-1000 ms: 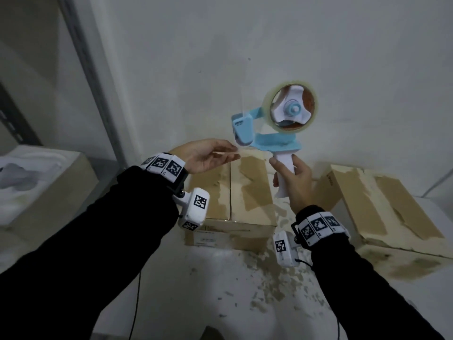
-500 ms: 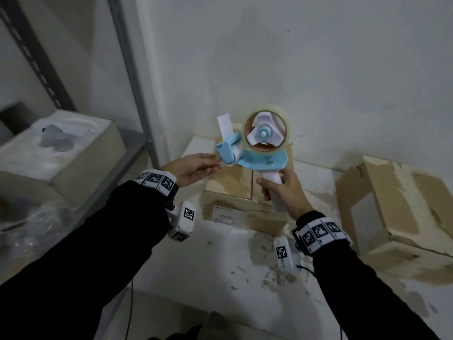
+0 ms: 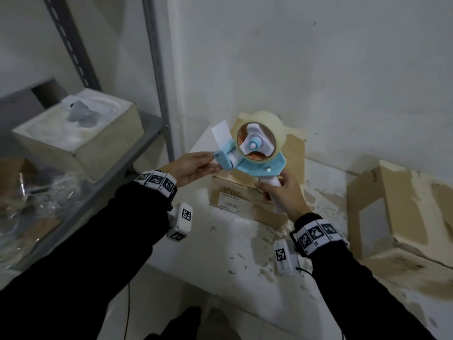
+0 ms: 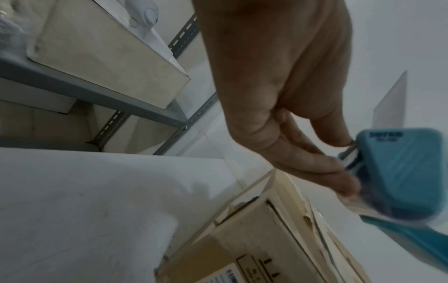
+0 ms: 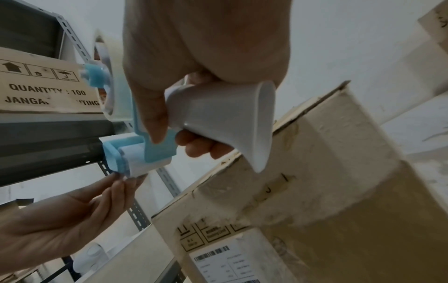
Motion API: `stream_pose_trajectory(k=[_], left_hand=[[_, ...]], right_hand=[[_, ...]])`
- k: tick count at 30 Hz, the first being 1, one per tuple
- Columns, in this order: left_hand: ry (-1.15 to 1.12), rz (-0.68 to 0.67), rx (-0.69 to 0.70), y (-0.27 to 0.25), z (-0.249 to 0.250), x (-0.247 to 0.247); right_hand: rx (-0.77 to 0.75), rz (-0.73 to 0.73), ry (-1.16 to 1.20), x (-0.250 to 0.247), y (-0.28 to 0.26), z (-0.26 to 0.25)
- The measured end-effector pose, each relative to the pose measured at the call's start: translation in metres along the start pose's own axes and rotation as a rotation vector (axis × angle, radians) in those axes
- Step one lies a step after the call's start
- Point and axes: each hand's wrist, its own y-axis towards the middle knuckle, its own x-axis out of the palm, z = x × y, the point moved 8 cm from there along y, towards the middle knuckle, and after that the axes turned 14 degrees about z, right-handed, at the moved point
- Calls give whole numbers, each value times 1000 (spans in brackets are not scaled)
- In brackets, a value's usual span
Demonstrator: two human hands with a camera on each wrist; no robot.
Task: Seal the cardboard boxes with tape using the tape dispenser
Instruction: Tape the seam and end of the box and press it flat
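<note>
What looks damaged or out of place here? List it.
Both cardboard boxes, the near one and the right one, have torn, peeling surface paper; scraps litter the white table. Nothing else stands out.

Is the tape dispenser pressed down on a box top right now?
No, the right hand holds the tape dispenser by its white handle in the air above the cardboard box, with the left hand at its front end.

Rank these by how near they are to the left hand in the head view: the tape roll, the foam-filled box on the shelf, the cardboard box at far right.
1. Tape roll, just right of the left hand, on the dispenser.
2. Foam-filled box, up left on the shelf.
3. Cardboard box, far right on the table.
</note>
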Motion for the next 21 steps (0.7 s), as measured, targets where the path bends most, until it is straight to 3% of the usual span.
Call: stream_pose_trajectory(k=[5, 11, 16, 21], left_hand=[[130, 62, 71, -7, -3, -7], [116, 204, 171, 1, -5, -12], [391, 241, 364, 1, -7, -10], [695, 384, 612, -4, -1, -6]], right_hand=[[24, 18, -56, 4, 4, 3], [80, 1, -102, 14, 7, 11], [123, 9, -108, 16, 6, 21], [121, 10, -134, 16, 6, 26]])
